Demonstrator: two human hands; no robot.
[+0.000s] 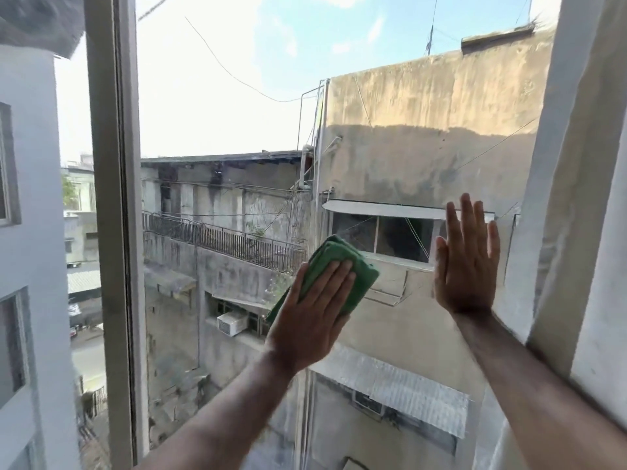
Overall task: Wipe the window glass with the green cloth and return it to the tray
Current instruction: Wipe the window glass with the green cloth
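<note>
A folded green cloth (353,266) lies flat against the window glass (237,113), a little right of the pane's middle. My left hand (312,317) presses on it with the palm and straight fingers, covering its lower part. My right hand (466,262) rests flat on the glass to the right of the cloth, fingers spread and pointing up, holding nothing. The tray is not in view.
A grey vertical window frame (115,198) bounds the pane on the left. A white wall or frame edge (576,198) stands close on the right, beside my right forearm. Concrete buildings and sky show through the glass.
</note>
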